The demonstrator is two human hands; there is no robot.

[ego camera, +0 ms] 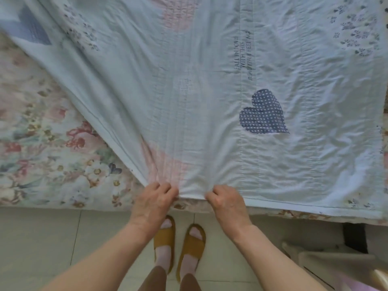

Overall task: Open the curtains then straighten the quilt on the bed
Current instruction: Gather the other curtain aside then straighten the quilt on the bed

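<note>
While the pale blue quilt (pixel 210 91) lies skewed on the bed — its left edge running diagonally, baring the floral sheet (pixel 42 143) | its near hem sits at the bed's foot, fanning away from the grip | left hand (pixel 152 201) and right hand (pixel 225 203) pinch that hem close together — fingers curled tight on cloth | left side likely needs drawing out

Soft, even daylight; faint shadows; wide-angle bending at edges; slightly blurred, perhaps from motion.
</note>
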